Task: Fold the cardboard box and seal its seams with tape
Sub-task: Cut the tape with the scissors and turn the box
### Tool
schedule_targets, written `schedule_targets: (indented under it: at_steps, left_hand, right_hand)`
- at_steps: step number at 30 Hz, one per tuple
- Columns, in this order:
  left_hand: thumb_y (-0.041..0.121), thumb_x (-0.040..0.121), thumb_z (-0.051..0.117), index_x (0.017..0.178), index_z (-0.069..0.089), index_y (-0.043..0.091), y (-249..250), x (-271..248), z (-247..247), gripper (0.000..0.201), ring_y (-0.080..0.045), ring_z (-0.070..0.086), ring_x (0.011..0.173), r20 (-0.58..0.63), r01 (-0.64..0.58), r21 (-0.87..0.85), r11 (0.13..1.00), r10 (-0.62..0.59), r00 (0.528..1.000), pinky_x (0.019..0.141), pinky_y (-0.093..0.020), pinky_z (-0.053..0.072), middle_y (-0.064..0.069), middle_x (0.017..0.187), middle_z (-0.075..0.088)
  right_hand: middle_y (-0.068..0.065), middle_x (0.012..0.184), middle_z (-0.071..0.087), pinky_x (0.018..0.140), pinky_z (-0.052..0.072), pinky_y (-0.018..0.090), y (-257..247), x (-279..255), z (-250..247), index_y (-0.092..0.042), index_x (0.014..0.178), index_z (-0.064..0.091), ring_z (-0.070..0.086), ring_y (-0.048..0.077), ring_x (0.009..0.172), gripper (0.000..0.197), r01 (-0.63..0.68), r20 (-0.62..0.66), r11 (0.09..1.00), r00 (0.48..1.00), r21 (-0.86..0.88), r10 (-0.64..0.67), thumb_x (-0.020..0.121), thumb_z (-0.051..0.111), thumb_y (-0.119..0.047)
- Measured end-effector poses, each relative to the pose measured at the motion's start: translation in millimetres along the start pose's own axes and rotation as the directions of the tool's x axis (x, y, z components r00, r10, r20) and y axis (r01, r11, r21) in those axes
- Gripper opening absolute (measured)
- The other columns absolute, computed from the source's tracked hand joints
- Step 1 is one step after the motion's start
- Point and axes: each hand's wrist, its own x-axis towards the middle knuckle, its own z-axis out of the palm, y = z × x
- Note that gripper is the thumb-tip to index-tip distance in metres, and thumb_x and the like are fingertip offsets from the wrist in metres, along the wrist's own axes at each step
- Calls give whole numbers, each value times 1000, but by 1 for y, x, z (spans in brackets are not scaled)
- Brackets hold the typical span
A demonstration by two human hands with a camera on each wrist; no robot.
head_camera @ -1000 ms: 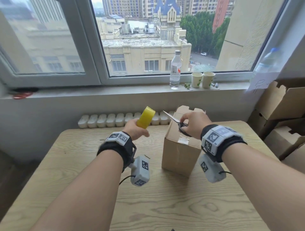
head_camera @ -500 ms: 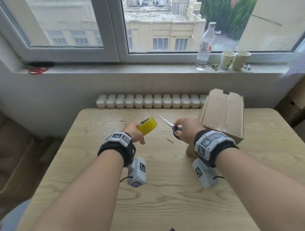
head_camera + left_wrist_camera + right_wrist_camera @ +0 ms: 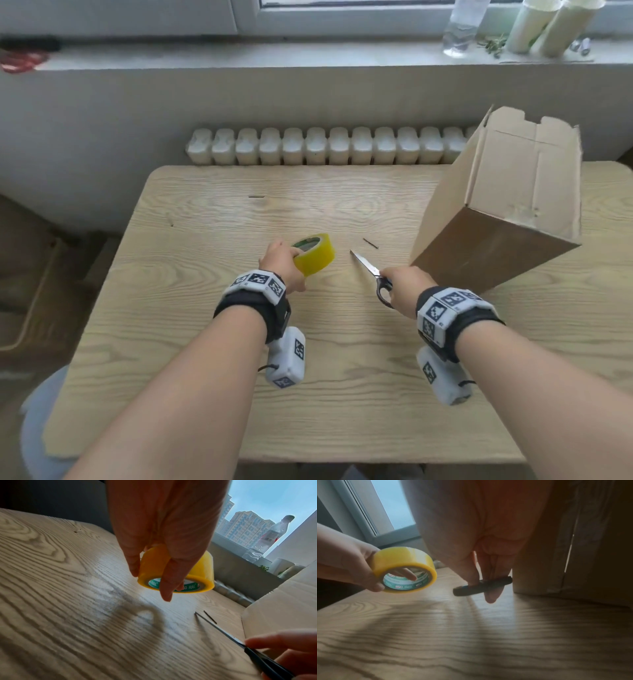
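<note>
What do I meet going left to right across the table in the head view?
Left hand → yellow tape roll → scissors → right hand → cardboard box.

A pale wood-grain table (image 3: 205,342) carries an upright cardboard box (image 3: 496,222) at its right.

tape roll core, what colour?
Green and white inside the yellow tape roll; clearest in the right wrist view.
</note>
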Motion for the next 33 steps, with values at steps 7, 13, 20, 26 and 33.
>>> schedule_targets:
  at_steps: [7, 13, 20, 26, 33]
  left_hand:
    - [6, 73, 77, 126, 61, 27, -3, 9, 26, 59, -24, 25, 144, 17, -46, 15, 999, 46, 999, 113, -28, 24, -7, 159, 13]
    - [-1, 75, 68, 123, 64, 33, -4, 6, 39, 58, -23, 28, 143, -82, -90, 73, 993, 95, 992, 114, -33, 30, -3, 158, 19]
    - [-4, 76, 63, 120, 66, 19, -11, 0, 55, 50, -22, 33, 139, -159, -125, 121, 985, 143, 977, 113, -32, 32, -1, 157, 22]
    - [-3, 76, 64, 109, 71, 18, -8, -4, 56, 39, -24, 38, 136, -183, -166, 130, 978, 188, 965, 110, -32, 35, -4, 150, 36]
    - [-4, 83, 54, 111, 71, 24, -2, -10, 55, 43, -18, 53, 122, -207, -206, 133, 970, 230, 951, 102, -28, 40, 2, 130, 59]
  right_hand:
    - [9, 100, 65, 67, 44, 30, 8, 10, 21, -21, 115, 59, 61, 31, 89, 28, -29, -11, 999, 1000, 27, 29, 92, 43, -18]
    - [9, 98, 65, 71, 52, 34, 11, 12, 32, -25, 126, 52, 61, 29, 88, 43, -7, -26, 1000, 1000, 20, 7, 88, 43, -8]
    - [10, 97, 63, 69, 48, 33, 9, 11, 35, -15, 119, 56, 60, 28, 92, 33, 21, -31, 994, 999, -107, -25, 91, 40, -9]
    - [8, 102, 58, 69, 46, 33, 10, 10, 37, -13, 110, 59, 59, 28, 94, 24, 18, -78, 990, 997, -142, -29, 89, 46, -12]
    - [5, 128, 36, 90, 48, 40, -16, 21, 42, -31, 134, 45, 37, 24, 116, 56, 302, -33, 938, 950, -172, -312, 84, 60, -11]
